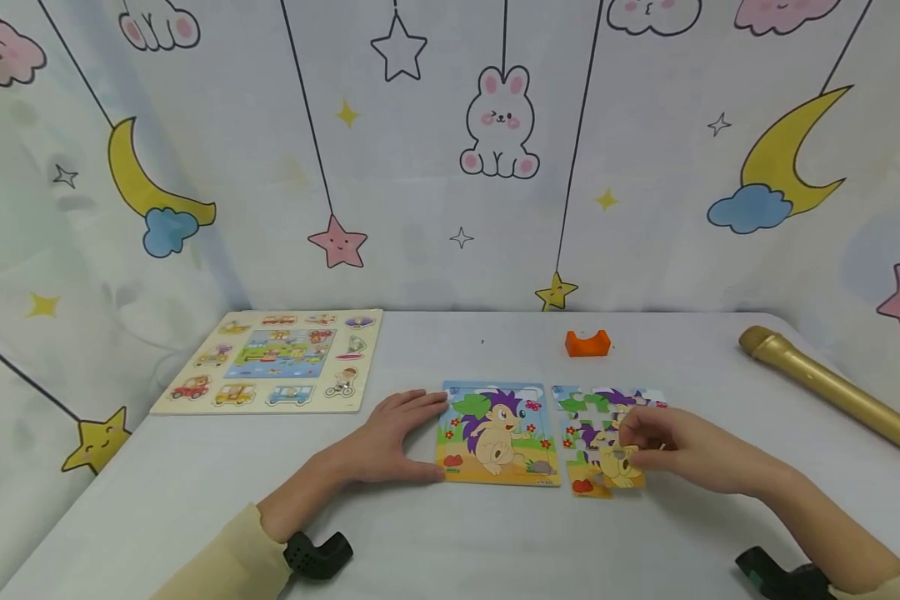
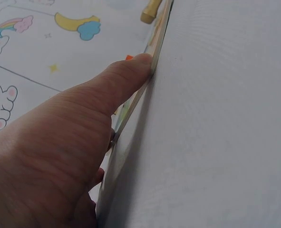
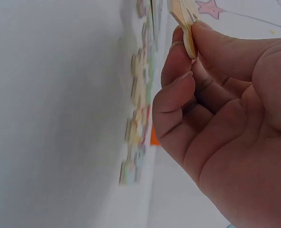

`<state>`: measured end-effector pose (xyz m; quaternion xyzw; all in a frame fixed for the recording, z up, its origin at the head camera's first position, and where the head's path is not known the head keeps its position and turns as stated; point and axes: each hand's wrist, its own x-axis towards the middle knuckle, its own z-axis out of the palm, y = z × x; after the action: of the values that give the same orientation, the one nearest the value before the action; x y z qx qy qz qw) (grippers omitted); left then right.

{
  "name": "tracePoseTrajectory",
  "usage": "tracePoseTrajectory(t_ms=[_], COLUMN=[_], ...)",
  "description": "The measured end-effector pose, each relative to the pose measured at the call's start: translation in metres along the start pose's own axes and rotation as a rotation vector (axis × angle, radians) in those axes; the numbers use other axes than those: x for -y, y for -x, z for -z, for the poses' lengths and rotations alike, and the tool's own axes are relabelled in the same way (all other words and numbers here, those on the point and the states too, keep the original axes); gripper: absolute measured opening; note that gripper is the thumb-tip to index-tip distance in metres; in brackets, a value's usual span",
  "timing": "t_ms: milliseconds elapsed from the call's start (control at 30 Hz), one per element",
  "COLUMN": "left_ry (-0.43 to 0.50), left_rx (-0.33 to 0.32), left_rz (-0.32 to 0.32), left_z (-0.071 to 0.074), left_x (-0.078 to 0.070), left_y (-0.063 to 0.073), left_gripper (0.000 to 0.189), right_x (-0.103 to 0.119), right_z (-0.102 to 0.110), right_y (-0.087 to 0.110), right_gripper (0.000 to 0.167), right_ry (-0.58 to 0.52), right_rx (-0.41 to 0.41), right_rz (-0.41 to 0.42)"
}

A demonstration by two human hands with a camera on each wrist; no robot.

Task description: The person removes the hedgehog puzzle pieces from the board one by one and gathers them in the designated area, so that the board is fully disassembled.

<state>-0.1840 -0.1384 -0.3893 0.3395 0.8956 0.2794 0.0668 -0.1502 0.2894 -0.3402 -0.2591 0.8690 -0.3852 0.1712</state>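
A square hedgehog picture board [image 1: 498, 433] lies flat on the table in the head view. My left hand [image 1: 390, 437] rests at its left edge, thumb by the lower corner and fingers by the upper one. In the left wrist view the thumb [image 2: 130, 71] touches the board's edge. To the right lies a partly joined hedgehog puzzle [image 1: 581, 442] of wooden pieces with gaps between some of them. Over its right side my right hand [image 1: 682, 450] pinches a wooden puzzle piece [image 3: 189, 42] between thumb and fingers, held above the table in the right wrist view.
Behind the puzzle stands a small orange holder [image 1: 588, 343]. A gold microphone [image 1: 832, 387] lies at the right. At the back left is a wooden board with vehicle pictures [image 1: 352, 402]. A patterned curtain [image 1: 420, 167] hangs behind the white table [image 1: 480, 542].
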Motion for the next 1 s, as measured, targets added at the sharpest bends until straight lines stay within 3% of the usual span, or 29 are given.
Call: tracePoseTrajectory(t_ms=[300,667,1000], left_ry=[-0.010,0.002,0.004], left_rx=[-0.001,0.000,0.003], left_rz=[-0.006,-0.012,-0.006], left_z=[0.000,0.000,0.000], left_x=[0.001,0.000,0.000], left_y=[-0.001,-0.001,-0.001], left_gripper=[0.089,0.089,0.090], right_x=[-0.017,-0.018,-0.018], right_z=[0.001,-0.005,-0.007], right_y=[0.012,0.013,0.014], right_gripper=[0.016,0.015,0.016], right_ry=[-0.027,0.142,0.163], right_rx=[0.017,-0.048,-0.062], right_rz=[-0.055,-0.050,-0.047])
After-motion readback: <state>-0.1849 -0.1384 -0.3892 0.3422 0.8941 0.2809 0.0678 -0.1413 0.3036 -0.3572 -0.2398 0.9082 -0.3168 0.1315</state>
